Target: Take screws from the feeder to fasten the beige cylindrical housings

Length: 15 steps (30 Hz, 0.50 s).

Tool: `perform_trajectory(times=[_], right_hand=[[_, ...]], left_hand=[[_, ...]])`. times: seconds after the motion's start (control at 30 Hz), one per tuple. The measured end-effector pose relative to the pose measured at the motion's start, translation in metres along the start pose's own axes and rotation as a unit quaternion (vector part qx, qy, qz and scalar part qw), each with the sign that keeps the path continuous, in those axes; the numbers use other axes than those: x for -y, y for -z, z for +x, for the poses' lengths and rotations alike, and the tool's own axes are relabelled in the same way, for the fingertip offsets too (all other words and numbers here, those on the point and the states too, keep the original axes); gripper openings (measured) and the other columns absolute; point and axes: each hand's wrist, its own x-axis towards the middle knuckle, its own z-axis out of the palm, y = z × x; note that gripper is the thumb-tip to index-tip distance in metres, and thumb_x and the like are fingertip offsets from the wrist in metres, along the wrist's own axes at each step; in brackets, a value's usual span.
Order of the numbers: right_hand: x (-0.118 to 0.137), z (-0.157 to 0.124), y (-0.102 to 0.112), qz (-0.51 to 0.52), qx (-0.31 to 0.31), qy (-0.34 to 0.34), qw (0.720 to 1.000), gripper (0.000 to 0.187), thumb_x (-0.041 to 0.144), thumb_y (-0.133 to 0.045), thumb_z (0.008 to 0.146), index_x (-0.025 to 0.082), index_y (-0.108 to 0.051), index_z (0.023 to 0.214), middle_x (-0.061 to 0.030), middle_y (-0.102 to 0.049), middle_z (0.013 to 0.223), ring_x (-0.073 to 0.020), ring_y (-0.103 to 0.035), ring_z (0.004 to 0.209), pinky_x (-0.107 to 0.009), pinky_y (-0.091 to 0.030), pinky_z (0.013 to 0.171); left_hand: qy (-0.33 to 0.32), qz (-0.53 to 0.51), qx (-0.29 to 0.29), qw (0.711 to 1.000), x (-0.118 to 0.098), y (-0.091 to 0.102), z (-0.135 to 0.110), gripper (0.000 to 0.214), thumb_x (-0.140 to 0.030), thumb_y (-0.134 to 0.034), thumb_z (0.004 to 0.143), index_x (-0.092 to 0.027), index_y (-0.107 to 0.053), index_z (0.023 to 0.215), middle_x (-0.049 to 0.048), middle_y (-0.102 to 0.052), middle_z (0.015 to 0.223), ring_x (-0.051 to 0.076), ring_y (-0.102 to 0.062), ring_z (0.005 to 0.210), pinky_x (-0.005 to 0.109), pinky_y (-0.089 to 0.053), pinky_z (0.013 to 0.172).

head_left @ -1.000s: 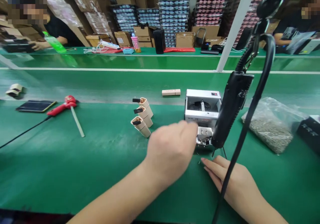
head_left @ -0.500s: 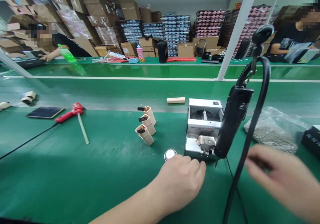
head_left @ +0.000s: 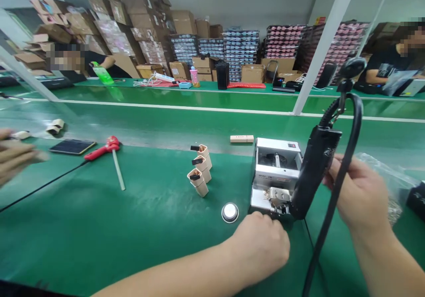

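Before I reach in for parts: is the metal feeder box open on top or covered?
Open on top: no lid covers the metal feeder box, and the dark round wheel inside shows.

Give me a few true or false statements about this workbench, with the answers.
The left hand is at the front of the silver screw feeder. True.

The right hand grips the red-handled tool. False: that tool lies on the green mat, and the right hand is beside a black cable.

Three beige parts with black tabs stand on the mat. True.

The round metal disc sits on top of the feeder. False: it lies on the mat beside the feeder.
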Motion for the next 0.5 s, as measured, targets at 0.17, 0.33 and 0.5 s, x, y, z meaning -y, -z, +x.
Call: perform_trajectory(times=[0.17, 0.33, 0.5], right_hand=[[0.017, -0.029, 0.0, 0.014, 0.06, 0.002, 0.998, 0.036, 0.053, -0.064, 0.109, 0.019, -0.071, 0.119, -0.0056, -0.07, 0.103, -0.0178, -0.069, 0.084, -0.02, -0.061, 0.068], [0.032, -0.025, -0.018, -0.046, 0.057, -0.031, 0.997, 0.04, 0.051, -0.08, 0.093, 0.02, -0.071, 0.116, -0.0057, -0.069, 0.096, -0.0223, -0.068, 0.078, -0.027, -0.057, 0.065], [0.025, -0.036, -0.016, 0.033, 0.004, -0.088, 0.996, 0.046, 0.049, -0.076, 0.092, 0.027, -0.061, 0.129, -0.0075, -0.068, 0.107, -0.0297, -0.069, 0.09, -0.039, -0.061, 0.073]], left_hand=[[0.147, -0.019, -0.107, 0.983, 0.061, 0.064, 0.029, 0.017, -0.013, -0.062, 0.094, -0.021, -0.057, 0.079, -0.0003, -0.058, 0.071, 0.021, -0.058, 0.062, 0.037, -0.036, 0.049], [0.217, -0.006, -0.095, 0.971, 0.096, 0.078, 0.046, 0.013, -0.018, -0.059, 0.101, -0.016, -0.071, 0.103, 0.0025, -0.068, 0.079, 0.021, -0.064, 0.065, 0.034, -0.034, 0.052], [0.233, -0.136, -0.296, 0.916, 0.056, 0.059, -0.025, 0.019, -0.009, -0.064, 0.096, -0.017, -0.068, 0.113, -0.0001, -0.065, 0.079, 0.014, -0.06, 0.069, 0.029, -0.046, 0.064]])
